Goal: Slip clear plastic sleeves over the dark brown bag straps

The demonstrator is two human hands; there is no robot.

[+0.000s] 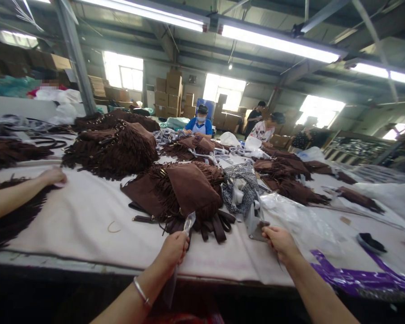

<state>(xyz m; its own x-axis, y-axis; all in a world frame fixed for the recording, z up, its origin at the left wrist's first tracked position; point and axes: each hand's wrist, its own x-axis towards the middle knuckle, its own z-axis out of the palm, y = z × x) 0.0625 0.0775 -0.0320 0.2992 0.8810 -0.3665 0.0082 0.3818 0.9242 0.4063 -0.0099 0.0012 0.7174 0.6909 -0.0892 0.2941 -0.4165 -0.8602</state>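
Stacked cardboard boxes [173,84], lit ceiling lamps [280,43]

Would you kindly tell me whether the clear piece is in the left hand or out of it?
In: the left hand is closed around the clear piece, one end of which sticks out beyond the fist.

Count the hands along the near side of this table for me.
3: your left hand, in front of the central brown fringed pile; your right hand, farther right; and a co-worker's hand at far left. Others may be hidden.
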